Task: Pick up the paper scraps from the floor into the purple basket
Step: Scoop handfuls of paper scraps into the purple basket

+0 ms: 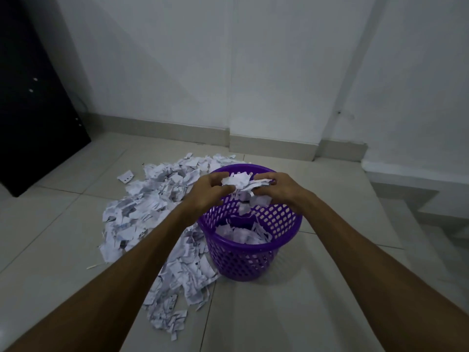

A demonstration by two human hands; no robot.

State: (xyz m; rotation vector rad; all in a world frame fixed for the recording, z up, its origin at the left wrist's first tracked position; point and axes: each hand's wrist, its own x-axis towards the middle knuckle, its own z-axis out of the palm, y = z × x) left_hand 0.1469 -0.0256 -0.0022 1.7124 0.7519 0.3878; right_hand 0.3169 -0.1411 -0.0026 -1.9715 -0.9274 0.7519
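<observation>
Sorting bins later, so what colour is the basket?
Purple basket with a perforated wall, seen in the head view.

My left forearm [142,250] hides part of the paper scraps [142,209] on the floor. My hands cover the purple basket [250,257]'s far rim. The dark cabinet [30,102] runs off the left edge.

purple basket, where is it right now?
Head view, centre-right: the purple basket stands on the floor tiles, paper scraps pile against its left side, directly below both hands.

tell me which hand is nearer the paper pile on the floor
Left. The left hand is over the basket's rim beside the pile; the right hand is over its far side.
</observation>
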